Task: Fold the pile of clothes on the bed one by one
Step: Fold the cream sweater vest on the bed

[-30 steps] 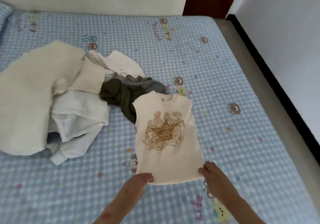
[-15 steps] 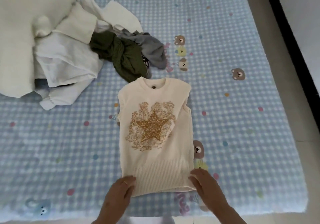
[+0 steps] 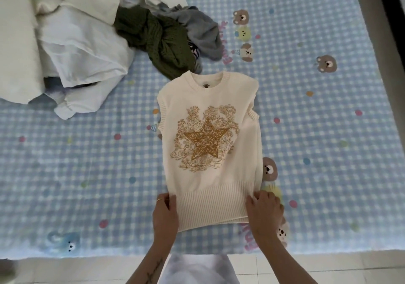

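Observation:
A cream sleeveless knit vest [image 3: 210,174] with a gold star design lies flat on the bed [image 3: 328,130], neck away from me. My left hand [image 3: 164,214] grips the left corner of its ribbed hem. At the hem's right corner, my right hand [image 3: 263,212] holds on in the same way. The pile of clothes [image 3: 72,42] sits at the upper left: cream and white garments, an olive knit [image 3: 157,40] and a grey piece [image 3: 201,31] just beyond the vest's neck.
The bed has a blue checked sheet printed with bears. Its near edge [image 3: 109,254] runs just in front of me, with pale floor tiles [image 3: 306,270] below. Floor and a dark skirting strip [image 3: 390,9] border the bed's right side.
Both hands have drawn the vest toward me, away from the pile, and it now lies flatter and straighter near the bed's front edge. My view has tilted further down.

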`<state>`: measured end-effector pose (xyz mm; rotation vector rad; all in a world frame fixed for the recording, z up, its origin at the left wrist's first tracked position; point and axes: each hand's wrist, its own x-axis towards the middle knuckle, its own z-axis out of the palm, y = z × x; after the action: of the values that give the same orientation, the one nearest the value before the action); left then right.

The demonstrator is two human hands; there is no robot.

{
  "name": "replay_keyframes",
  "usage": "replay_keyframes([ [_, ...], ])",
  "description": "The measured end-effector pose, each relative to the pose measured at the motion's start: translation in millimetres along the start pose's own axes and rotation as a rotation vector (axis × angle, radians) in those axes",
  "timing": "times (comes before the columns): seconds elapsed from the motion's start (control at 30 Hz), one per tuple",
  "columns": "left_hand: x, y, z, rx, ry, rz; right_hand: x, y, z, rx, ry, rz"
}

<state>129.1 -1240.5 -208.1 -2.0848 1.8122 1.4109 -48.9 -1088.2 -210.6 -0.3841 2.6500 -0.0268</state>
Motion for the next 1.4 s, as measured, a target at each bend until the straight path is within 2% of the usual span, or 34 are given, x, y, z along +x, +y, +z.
replay_keyframes([
  [0.2, 7.0, -5.9, 1.5, -0.125, -0.131, -0.067, -1.0, 23.6, -13.2, 0.548, 0.012, 0.15],
  [0.33, 9.3, -15.9, -4.9, -0.185, -0.067, -0.214, 4.8, 64.9, -23.2, 0.549, -0.029, 0.296],
  [0.4, 7.2, -31.5, -15.1, -0.101, -0.064, -0.241, 4.0, 80.7, -24.9, 0.442, -0.151, 0.353],
  [0.47, 3.8, -36.4, -20.6, -0.011, -0.135, -0.202, 6.1, 77.3, -28.1, 0.365, -0.185, 0.305],
  [0.57, 13.9, -19.9, -17.6, -0.098, -0.132, -0.138, 26.5, 42.7, -37.8, 0.387, -0.023, 0.129],
  [0.63, 26.4, -6.2, -12.8, -0.069, -0.13, -0.089, 47.9, 14.6, -43.7, 0.384, 0.029, 0.059],
  [0.73, 35.4, -2.1, -11.5, 0.018, -0.098, -0.093, 73.5, -0.4, -42.0, 0.371, 0.062, 0.099],
  [0.87, 28.3, -10.5, -22.8, 0.093, 0.017, -0.12, 86.5, 31.2, -42.3, 0.428, 0.104, 0.268],
  [0.97, 39.6, 14.3, -21.7, 0.037, -0.016, -0.036, 99.3, 30.1, -48.0, 0.49, 0.13, 0.182],
  [1.07, 72.6, 47.7, -14.8, -0.017, 0.041, -0.022, 123.5, 9.2, -53.7, 0.451, 0.084, 0.121],
  [1.23, 87.6, 58.1, -17.1, 0.039, 0.141, -0.072, 149.3, 8.7, -63.7, 0.388, 0.119, 0.192],
  [1.33, 117.5, 96.3, -11.9, -0.025, 0.191, 0.077, 183.1, -15.1, -78.9, 0.424, 0.187, -0.011],
  [1.4, 151.2, 133.6, -6.9, -0.044, 0.179, 0.201, 218.3, -44.4, -90.6, 0.441, 0.165, -0.145],
])
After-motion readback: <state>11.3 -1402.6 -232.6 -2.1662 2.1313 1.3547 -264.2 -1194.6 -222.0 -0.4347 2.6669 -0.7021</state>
